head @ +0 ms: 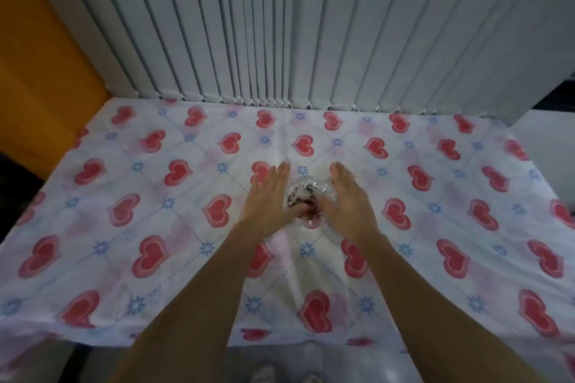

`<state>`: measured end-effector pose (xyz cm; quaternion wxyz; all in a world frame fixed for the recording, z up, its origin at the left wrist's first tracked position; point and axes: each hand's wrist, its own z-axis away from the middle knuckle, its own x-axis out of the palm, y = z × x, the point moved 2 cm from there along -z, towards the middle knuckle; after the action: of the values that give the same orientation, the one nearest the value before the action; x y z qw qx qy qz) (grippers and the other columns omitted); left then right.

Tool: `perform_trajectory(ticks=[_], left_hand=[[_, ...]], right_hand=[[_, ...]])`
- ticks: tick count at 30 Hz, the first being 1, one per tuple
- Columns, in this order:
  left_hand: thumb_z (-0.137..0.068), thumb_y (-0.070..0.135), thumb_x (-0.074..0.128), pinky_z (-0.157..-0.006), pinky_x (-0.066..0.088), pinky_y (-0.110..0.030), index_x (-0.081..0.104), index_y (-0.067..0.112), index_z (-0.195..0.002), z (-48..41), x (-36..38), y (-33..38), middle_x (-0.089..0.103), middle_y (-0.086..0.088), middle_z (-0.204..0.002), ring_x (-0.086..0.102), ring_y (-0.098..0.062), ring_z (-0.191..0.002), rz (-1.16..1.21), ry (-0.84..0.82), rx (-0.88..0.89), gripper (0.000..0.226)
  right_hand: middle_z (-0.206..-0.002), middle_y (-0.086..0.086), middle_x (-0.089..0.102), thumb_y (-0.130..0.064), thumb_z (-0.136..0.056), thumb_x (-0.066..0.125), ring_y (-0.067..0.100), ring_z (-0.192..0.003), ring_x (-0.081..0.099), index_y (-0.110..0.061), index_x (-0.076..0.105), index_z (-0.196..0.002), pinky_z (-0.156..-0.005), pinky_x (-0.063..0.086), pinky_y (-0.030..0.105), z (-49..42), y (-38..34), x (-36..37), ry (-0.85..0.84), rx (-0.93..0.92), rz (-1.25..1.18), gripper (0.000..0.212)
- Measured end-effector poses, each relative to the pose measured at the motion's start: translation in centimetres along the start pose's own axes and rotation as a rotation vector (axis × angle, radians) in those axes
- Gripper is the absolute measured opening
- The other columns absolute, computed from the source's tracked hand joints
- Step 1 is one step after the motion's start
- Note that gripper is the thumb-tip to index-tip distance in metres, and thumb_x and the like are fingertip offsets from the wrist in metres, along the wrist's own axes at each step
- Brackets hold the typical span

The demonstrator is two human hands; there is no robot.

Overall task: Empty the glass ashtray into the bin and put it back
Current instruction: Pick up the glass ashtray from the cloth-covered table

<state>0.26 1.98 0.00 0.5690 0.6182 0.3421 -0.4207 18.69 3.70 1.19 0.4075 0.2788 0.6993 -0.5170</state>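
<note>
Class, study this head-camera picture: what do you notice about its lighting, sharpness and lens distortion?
Head view: dim, bluish light; the wide lens bows the blinds and the edges of the heart-print cloth; the left hand and right hand are slightly motion-blurred; the glass ashtray between them glints, its rim hard to trace, dark contents soft.

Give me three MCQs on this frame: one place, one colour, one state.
1. Where is the glass ashtray?
A. between both hands
B. at the table's left edge
C. on the floor

2. What colour are the hearts on the tablecloth?
A. green
B. red
C. black

3. What state is the ashtray in?
A. empty
B. holding dark debris
C. upside down

Answers: 1 A, the left hand and right hand flank it; 2 B, red hearts cover the cloth; 3 B, dark bits show inside the glass.
</note>
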Motion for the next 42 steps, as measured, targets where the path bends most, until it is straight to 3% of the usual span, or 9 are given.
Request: perform_trajectory(ticks=[3,6,11,19,27,34,38,42], left_hand=[[-0.069,0.081,0.038,-0.117,-0.007,-0.05,-0.011,0.015,-0.148,0.1,1.4,-0.3,-0.008,-0.004,-0.16,-0.008,-0.021,-0.146,-0.044,-0.093,0.038,0.113],[-0.064,0.082,0.046,-0.115,-0.008,-0.051,-0.016,0.021,-0.146,0.3,2.8,-0.9,-0.013,-0.009,-0.159,-0.013,-0.023,-0.146,-0.049,-0.136,0.051,0.119],[-0.064,0.08,0.049,-0.115,-0.006,-0.051,-0.018,0.018,-0.146,-0.1,3.6,-1.7,-0.013,-0.013,-0.158,-0.012,-0.026,-0.146,-0.07,-0.163,0.04,0.123],[-0.065,0.078,0.05,-0.117,-0.004,-0.052,-0.013,0.014,-0.147,-0.7,4.0,-2.1,-0.003,-0.009,-0.16,-0.005,-0.024,-0.147,-0.057,-0.18,0.073,0.121],[-0.068,0.076,0.049,-0.116,-0.005,-0.049,-0.008,0.011,-0.147,-1.0,4.2,-1.7,0.005,-0.011,-0.159,0.0,-0.025,-0.147,-0.044,-0.152,0.06,0.118],[-0.067,0.067,0.062,-0.116,-0.007,-0.045,0.002,0.009,-0.148,-0.5,3.7,-1.0,0.016,-0.011,-0.157,0.008,-0.022,-0.146,0.025,-0.09,0.039,0.116],[-0.066,0.058,0.071,-0.117,-0.002,-0.047,0.01,0.006,-0.147,0.4,1.5,0.4,0.024,-0.013,-0.155,0.014,-0.024,-0.145,0.071,0.029,0.083,0.113],[-0.06,0.054,0.077,-0.117,0.005,-0.048,0.02,0.001,-0.145,1.2,-2.4,2.6,0.032,-0.017,-0.15,0.024,-0.029,-0.142,0.071,0.152,0.136,0.116]], right_hand=[[-0.159,0.013,0.015,-0.054,-0.084,0.056,0.027,-0.146,0.014,-0.012,0.011,-0.15,-0.115,0.025,0.051,0.8,1.0,1.5,-0.137,-0.032,0.021,0.091],[-0.16,0.01,0.009,-0.071,-0.076,0.044,0.026,-0.147,0.009,-0.015,0.004,-0.15,-0.115,0.024,0.053,1.7,1.8,2.4,-0.188,-0.027,0.066,0.102],[-0.16,0.01,0.007,-0.064,-0.076,0.059,0.03,-0.147,0.007,-0.015,0.001,-0.15,-0.116,0.021,0.052,1.3,2.4,2.8,-0.199,-0.019,0.096,0.105],[-0.16,0.009,0.009,-0.059,-0.077,0.062,0.029,-0.146,0.004,-0.017,0.003,-0.151,-0.119,0.016,0.049,1.0,2.9,3.3,-0.244,-0.006,0.086,0.103],[-0.156,0.007,0.024,-0.059,-0.073,0.068,0.027,-0.144,0.017,-0.016,0.012,-0.15,-0.116,0.022,0.05,0.8,2.9,3.4,-0.203,-0.021,0.026,0.105],[-0.145,0.005,0.045,-0.057,-0.063,0.078,0.024,-0.132,0.039,-0.018,0.017,-0.149,-0.111,0.033,0.046,1.4,2.7,3.3,-0.12,0.103,-0.127,0.112],[-0.143,0.005,0.048,-0.052,-0.063,0.08,0.022,-0.131,0.042,-0.02,0.013,-0.15,-0.109,0.037,0.048,2.1,1.6,1.8,-0.063,0.098,-0.253,0.114],[-0.137,0.002,0.052,-0.063,-0.054,0.078,0.015,-0.122,0.048,-0.025,0.016,-0.147,-0.104,0.04,0.036,2.5,-0.6,-1.9,0.005,0.073,-0.337,0.118]])
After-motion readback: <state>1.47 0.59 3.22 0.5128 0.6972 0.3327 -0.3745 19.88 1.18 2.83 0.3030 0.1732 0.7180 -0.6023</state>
